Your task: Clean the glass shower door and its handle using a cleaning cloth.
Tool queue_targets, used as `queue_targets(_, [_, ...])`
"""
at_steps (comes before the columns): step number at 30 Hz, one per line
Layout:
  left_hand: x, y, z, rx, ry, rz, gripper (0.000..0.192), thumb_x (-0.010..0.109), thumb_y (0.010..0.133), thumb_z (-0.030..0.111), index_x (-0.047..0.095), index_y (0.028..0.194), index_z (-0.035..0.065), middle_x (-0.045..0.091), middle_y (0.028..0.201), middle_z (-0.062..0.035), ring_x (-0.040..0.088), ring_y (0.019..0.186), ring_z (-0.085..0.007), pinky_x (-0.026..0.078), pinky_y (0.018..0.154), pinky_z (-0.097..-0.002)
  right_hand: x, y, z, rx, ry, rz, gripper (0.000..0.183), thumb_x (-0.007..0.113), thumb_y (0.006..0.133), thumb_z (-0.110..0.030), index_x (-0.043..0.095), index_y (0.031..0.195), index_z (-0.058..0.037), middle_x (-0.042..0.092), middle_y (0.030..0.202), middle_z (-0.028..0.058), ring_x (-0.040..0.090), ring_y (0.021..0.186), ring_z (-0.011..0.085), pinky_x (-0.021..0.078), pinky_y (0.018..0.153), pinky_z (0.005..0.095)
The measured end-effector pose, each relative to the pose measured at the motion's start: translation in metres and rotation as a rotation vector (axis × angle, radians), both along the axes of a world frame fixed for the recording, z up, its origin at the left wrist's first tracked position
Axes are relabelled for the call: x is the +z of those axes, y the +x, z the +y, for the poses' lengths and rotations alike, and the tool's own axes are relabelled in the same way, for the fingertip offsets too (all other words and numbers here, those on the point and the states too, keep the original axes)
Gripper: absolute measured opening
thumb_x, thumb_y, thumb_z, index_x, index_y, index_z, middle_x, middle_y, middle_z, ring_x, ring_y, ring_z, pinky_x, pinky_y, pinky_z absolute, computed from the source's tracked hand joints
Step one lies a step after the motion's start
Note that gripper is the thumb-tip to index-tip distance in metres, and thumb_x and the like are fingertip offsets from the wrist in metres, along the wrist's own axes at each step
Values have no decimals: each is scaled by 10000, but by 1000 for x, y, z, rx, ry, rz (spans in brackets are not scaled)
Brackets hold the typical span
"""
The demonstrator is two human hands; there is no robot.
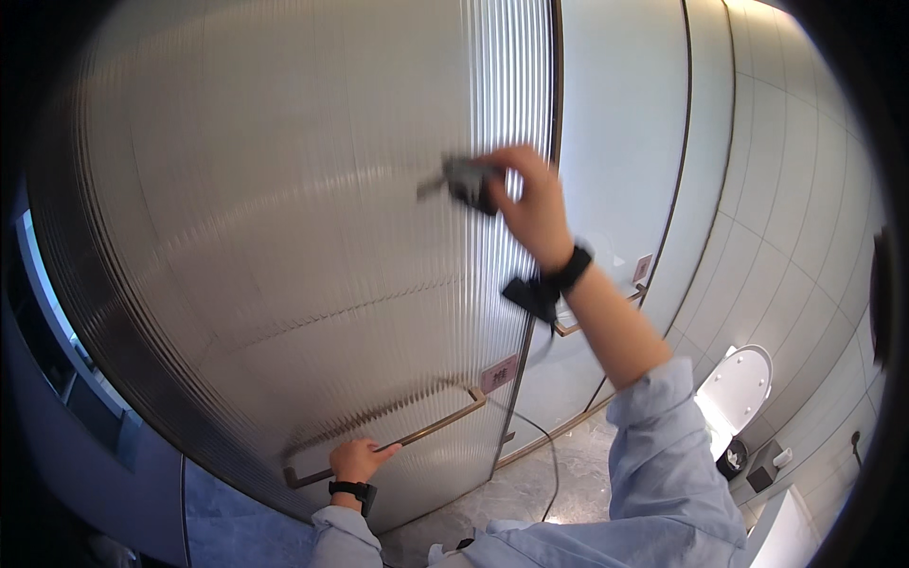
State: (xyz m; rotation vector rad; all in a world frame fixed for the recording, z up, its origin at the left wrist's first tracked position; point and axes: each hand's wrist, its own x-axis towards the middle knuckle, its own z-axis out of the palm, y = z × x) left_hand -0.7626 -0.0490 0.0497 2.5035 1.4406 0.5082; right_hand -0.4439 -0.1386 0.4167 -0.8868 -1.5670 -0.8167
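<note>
My left hand (353,460) grips the long bronze-coloured metal bar handle (433,424) of a fluted glass door (305,248). My right hand (529,199) is raised high in front of the same door and pinches a dark grey object (470,183). Motion blur hides whether this is a cloth or a tool, and I cannot tell whether it touches the glass. Below the right wrist hangs a black strap-mounted device (536,298) with a cable (552,454). A pink sign (499,373) bearing writing is stuck beside the handle's upper end.
Behind the door's right edge stands a frosted glass panel (618,142) with its own handle (567,330). A white toilet (738,390) with a raised lid, a black waste bin (731,460) and a tissue box (763,466) are at the right. Grey marble-look tiles (575,490) cover the floor.
</note>
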Motion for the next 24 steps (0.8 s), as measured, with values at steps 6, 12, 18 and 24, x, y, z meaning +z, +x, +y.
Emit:
queue_targets(6, [-7, 2, 3, -25, 29, -43, 580, 753, 695, 662, 774, 776, 88, 731, 740, -68, 697, 677, -261, 543, 628, -363, 118, -4, 35, -276, 107, 24, 246, 600, 826, -1, 691, 1044, -70, 649, 997, 117, 673, 861, 297, 549, 793, 367])
queue_targets(12, [-10, 0, 7, -44, 0, -2, 695, 659, 693, 774, 781, 855, 109, 732, 760, -57, 701, 709, -256, 540, 612, -379, 67, 1, 41, -212, 95, -10, 227, 598, 779, 8, 685, 972, -75, 633, 933, 136, 625, 865, 351, 519, 763, 421])
queue_targets(18, [-10, 3, 9, -37, -37, 41, 711, 644, 704, 775, 779, 889, 102, 723, 745, -94, 700, 719, -285, 541, 637, -399, -90, 2, 19, -202, -236, -19, 312, 617, 726, 78, 650, 999, -68, 615, 954, 115, 606, 884, 312, 517, 773, 388])
queue_targets(24, [4, 5, 1, -22, -111, 61, 690, 656, 722, 743, 774, 914, 91, 734, 813, -103, 704, 785, -296, 542, 684, -402, -258, 5, 7, -144, -480, -24, 264, 638, 704, 53, 634, 938, -68, 572, 921, 97, 574, 868, 297, 501, 752, 391])
